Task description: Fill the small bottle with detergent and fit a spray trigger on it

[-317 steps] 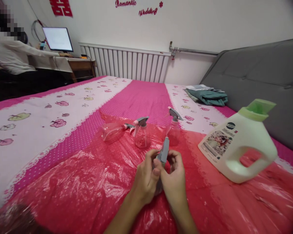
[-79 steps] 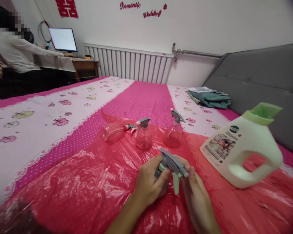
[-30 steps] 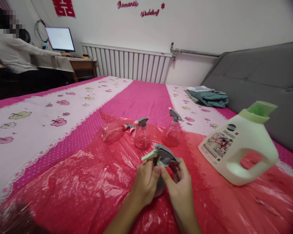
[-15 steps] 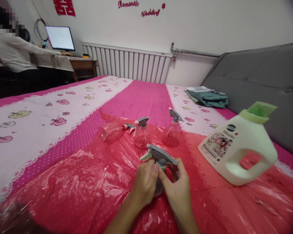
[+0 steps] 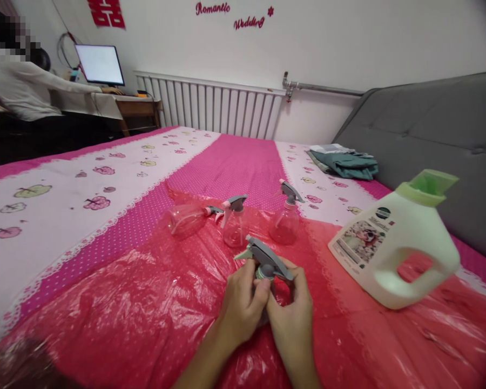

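Both my hands are wrapped round a spray bottle (image 5: 267,259) with a grey head and pale green trigger, held over the red plastic sheet (image 5: 146,313). My left hand (image 5: 243,302) grips it from the left, thumb near the green collar. My right hand (image 5: 294,308) closes on it from the right, and the two hands hide most of its body. Just beyond are two upright clear spray bottles with pink collars, a middle one (image 5: 235,229) and a right one (image 5: 284,224). A third pink-collared spray bottle (image 5: 186,220) lies on its side to the left.
A large white jug (image 5: 392,243) with a green cap leans at the right. Folded green cloth (image 5: 348,163) lies near the grey headboard (image 5: 429,124). At the far left a person (image 5: 28,86) sits by a desk with a monitor (image 5: 100,64). A radiator (image 5: 210,102) lines the back wall.
The spray head in my hands has tilted and turned slightly, its nozzle end now a little higher. My left thumb has shifted at the collar. The other bottles and the jug stay put.
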Demonstrator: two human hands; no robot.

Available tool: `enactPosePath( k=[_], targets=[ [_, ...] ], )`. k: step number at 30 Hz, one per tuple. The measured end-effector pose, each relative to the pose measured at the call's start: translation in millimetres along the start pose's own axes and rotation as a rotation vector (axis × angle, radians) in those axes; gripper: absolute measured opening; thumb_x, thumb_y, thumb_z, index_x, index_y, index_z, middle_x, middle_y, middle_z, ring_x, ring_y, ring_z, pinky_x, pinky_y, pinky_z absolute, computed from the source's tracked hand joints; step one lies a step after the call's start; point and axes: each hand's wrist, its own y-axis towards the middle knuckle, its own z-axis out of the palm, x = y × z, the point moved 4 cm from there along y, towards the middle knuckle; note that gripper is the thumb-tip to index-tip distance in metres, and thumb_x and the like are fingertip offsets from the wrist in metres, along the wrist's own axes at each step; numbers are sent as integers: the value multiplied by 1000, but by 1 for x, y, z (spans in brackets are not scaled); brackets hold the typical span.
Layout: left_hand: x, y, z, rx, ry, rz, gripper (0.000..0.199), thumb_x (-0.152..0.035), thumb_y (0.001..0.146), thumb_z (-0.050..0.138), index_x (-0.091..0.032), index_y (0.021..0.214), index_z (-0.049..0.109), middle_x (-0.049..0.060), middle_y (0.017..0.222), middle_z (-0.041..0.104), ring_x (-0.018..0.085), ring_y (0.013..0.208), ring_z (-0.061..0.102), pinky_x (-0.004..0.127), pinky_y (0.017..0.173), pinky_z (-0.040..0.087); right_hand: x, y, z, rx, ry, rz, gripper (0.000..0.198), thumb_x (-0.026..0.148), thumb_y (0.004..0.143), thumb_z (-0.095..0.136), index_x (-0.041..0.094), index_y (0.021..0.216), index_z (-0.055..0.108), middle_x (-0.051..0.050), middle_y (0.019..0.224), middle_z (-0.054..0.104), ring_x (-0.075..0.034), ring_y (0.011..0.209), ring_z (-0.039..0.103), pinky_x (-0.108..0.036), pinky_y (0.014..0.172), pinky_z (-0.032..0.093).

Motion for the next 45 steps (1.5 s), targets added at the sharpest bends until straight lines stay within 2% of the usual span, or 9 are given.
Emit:
enactPosePath(
  k=[5,10,12,16,19,27,34,41,45],
  targets=[
    [0,2,2,-2,-45,-20,31,-45,107,42,-21,96,59,2,85,63,22,75,58,32,71,40,-2,-8,-4,33,1,-46,33,47,88,73,22,108,66,-6,120,69,-17,111,67,-32,101,52],
    [-1,3,3,0,-25,-8,34,-45,108,41,-21,91,57,3,83,61,22,75,57,32,71,39,-2,-10,-9,83,103,-17,31,50,93,71,22,106,67,-6,125,67,-17,118,65,-30,105,50],
    [-1,3,3,-2,-11,-3,34,-44,109,41,-21,91,58,2,83,61,22,75,56,32,71,39,-3,-7,-11,60,140,12,36,53,91,72,21,107,69,-7,121,68,-17,114,67,-30,101,53],
    [-1,2,3,-1,-2,-4,36,-44,110,40,-21,88,57,2,81,60,21,75,56,31,71,40,-5,-1,-12,-19,159,83,43,60,86,74,18,96,69,-7,100,70,-17,91,67,-28,84,56],
    [0,2,3,-1,-15,-5,37,-44,111,40,-21,88,57,2,83,61,21,76,57,32,72,41,-5,3,-10,-25,171,136,46,62,83,77,18,95,69,-7,96,70,-17,86,66,-27,79,55],
    [-1,3,2,7,-22,24,39,-46,112,38,-19,100,63,7,95,69,24,85,64,34,78,45,-2,11,0,131,267,288,64,70,70,81,17,103,70,-11,103,73,-21,93,70,-31,83,58],
    [0,1,0,-1,16,49,45,-52,112,35,-19,97,62,7,91,67,24,83,63,35,79,46,-2,10,2,164,290,220,54,66,74,82,18,83,61,-3,75,62,-14,71,60,-25,72,55],
    [-3,0,-1,19,-63,48,36,-45,112,36,-20,120,61,8,106,71,25,93,67,36,86,48,-1,11,6,198,342,228,58,63,73,85,17,101,65,-10,97,72,-19,86,70,-26,77,57],
    [-3,0,0,6,-46,50,33,-41,111,38,-21,123,61,7,106,72,25,93,68,36,86,48,-5,7,5,180,308,203,57,62,77,82,16,109,69,-12,106,73,-21,91,71,-29,81,58]
  ],
)
